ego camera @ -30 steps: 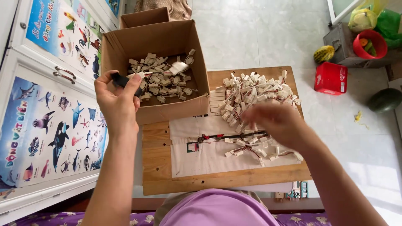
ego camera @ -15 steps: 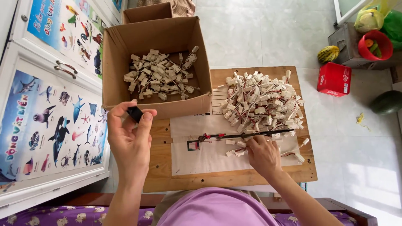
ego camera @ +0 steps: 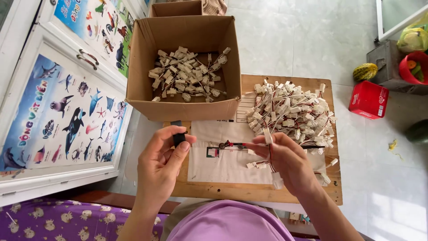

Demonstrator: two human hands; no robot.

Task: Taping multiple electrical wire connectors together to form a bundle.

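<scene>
The person's left hand (ego camera: 162,156) pinches a small black block (ego camera: 179,137) between thumb and fingers, lower than a second ago, when it was raised at the box with the tool. The right hand (ego camera: 290,163) has come off the heap and now grips a red-and-black wire lead (ego camera: 269,149) with a white connector (ego camera: 277,180) dangling at its 6 o'clock; both hands have drawn together over the near part of the wooden surface (ego camera: 249,194), so a fresh piece looks to be in hand.

Under them lies a sheet of paper (ego camera: 223,163) with a thin dark rod (ego camera: 232,144) across it. At 1 o'clock from the right hand sits the heap of wired connectors (ego camera: 292,109), reaching close to the surface's right edge. At 12 o'clock from the left hand stands the open cardboard box (ego camera: 183,107) of loose connectors, overhanging the left edge. The strip between box and heap is narrow. Farther off, a red tin (ego camera: 369,99) rests on the floor.
</scene>
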